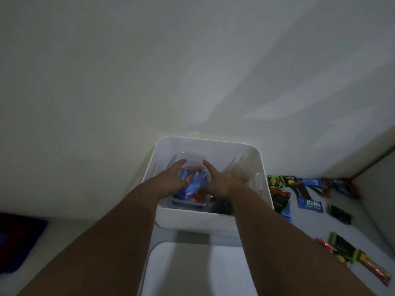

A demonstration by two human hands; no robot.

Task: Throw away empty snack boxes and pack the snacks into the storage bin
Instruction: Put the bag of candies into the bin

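Observation:
A white storage bin (265,167) stands against the wall on a white surface. Inside it, at the left, sits a clear plastic container (188,202) filled with blue and red snack packets (192,182). Both my hands are down in the bin. My left hand (173,178) grips the container's left side and my right hand (215,180) grips its right side. More clear packaging lies in the bin's right half. Loose snack packets (310,205) in blue, green and red lie on the surface to the right of the bin.
A white lid or tray (181,272) lies in front of the bin, between my forearms. Green and red packets (346,251) lie near the right front edge. A dark blue object (19,242) sits at far left. The wall is close behind.

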